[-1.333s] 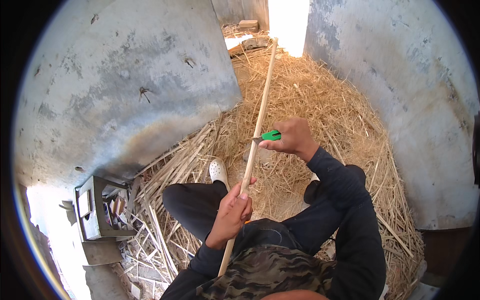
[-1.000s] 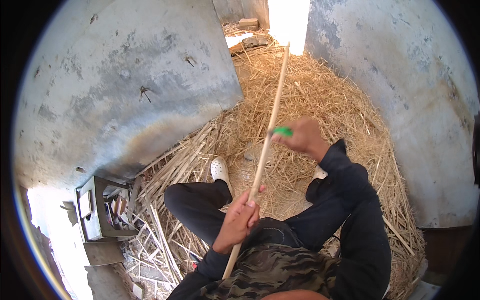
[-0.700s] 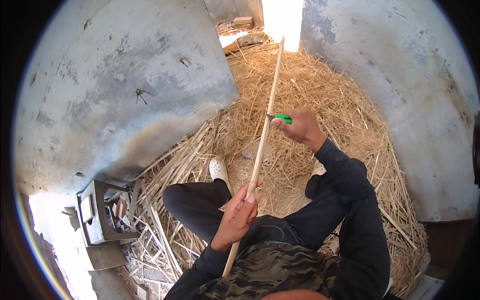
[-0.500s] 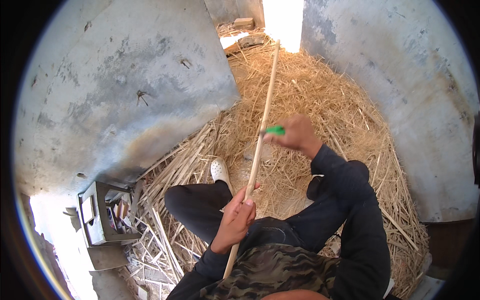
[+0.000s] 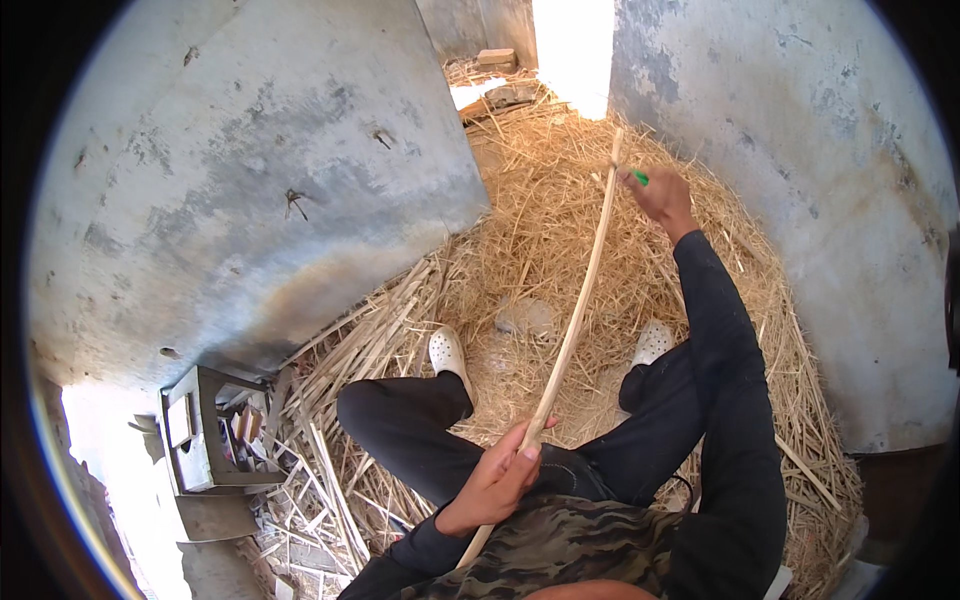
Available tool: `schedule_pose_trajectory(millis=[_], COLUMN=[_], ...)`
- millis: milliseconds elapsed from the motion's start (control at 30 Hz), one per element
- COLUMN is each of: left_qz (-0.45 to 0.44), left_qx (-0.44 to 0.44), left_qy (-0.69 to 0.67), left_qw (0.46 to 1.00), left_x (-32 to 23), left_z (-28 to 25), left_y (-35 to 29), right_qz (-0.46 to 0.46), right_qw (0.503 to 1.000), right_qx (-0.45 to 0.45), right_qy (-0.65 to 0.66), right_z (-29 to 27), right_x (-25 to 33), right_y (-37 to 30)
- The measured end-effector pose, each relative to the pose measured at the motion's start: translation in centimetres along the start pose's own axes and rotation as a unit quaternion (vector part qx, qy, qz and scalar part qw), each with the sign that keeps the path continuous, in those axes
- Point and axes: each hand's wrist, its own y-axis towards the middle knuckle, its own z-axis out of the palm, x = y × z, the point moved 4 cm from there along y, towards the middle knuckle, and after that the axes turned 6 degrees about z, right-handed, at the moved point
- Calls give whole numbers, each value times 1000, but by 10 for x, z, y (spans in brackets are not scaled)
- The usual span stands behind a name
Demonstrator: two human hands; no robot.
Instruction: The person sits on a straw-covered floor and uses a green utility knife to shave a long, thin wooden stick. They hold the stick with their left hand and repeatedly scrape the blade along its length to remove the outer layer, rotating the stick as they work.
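Observation:
A long pale wooden stick (image 5: pixel 573 340) slants from my lap up toward the far side, bowing slightly along its length. My left hand (image 5: pixel 498 480) is wrapped round its lower part, thumb on top. Stretched out far ahead, my right hand (image 5: pixel 663 197) is closed on a green-handled knife (image 5: pixel 640 177), held against the stick near its far end. Most of the handle is hidden in my fingers, and the blade is too small to make out clearly. The stick's near end rests by my camouflage-patterned clothing.
Straw-like shavings (image 5: pixel 560 190) cover the floor around my white clogs (image 5: pixel 446 352). Split wood strips (image 5: pixel 370 330) lie to the left, beside a worn cabinet (image 5: pixel 205 430) holding odds and ends. Grey walls (image 5: pixel 240 150) flank both sides, with a brick (image 5: pixel 497 58) near the bright far opening.
My right hand has moved the knife away along the stick, from its middle to near its far end, and my arm has straightened. The stick's far end has shifted right and lower.

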Motion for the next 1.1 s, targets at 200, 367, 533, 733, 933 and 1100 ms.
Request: schedule_pose_trajectory(millis=[200, 367, 533, 733, 933, 1100], left_qz=[-70, 8, 52, 57, 49, 35], left_qx=[31, -63, -47, -79, -105, -85], left_qy=[20, -46, -21, -5, 22, 12], left_qw=[997, 997, 997, 995, 993, 996], left_x=[7, 2, -23, -26, -29, -24], left_z=[4, -29, -31, -26, -28, -20], left_y=[-34, 21, 43, 42, 36, 28], right_qz=[236, 64, -230, -205, -269, -140], right_qw=[969, 988, 955, 970, 949, 983], right_qx=[-9, 94, 77, 60, 61, 40], right_qy=[74, 101, 173, 116, 152, 109], right_z=[-4, -18, -33, -21, -31, -13], right_x=[-125, 5, 136, 126, 161, 99], right_y=[9, -30, -123, -98, -124, -67])
